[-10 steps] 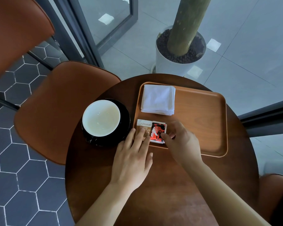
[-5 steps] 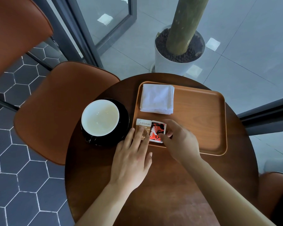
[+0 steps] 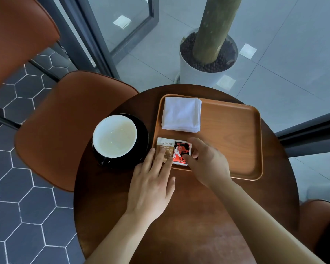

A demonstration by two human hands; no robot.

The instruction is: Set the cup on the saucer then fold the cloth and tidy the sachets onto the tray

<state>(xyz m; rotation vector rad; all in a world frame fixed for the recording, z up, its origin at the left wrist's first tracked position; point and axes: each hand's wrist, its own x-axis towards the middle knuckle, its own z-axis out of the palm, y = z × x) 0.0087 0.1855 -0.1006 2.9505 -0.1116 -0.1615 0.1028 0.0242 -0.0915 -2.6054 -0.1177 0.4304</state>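
Note:
A white-lined cup (image 3: 114, 135) stands on the black saucer (image 3: 144, 134) at the left of the round table. On the wooden tray (image 3: 234, 141) a folded white cloth (image 3: 181, 114) lies in the far left corner. Two sachets sit side by side in the tray's near left corner: a brown one (image 3: 165, 146) and a red one (image 3: 182, 152). My left hand (image 3: 152, 183) rests its fingertips flat on the brown sachet. My right hand (image 3: 206, 162) pinches the red sachet's right edge between thumb and fingers.
The dark round wooden table (image 3: 179, 216) carries everything. A brown chair (image 3: 65, 130) stands close on the left, another chair edge (image 3: 324, 216) at the right. A white planter with a trunk (image 3: 208, 60) stands behind the table.
Both hands stay on the sachets in the tray's corner, with only slight finger shifts. The sachets sit a little straighter next to each other.

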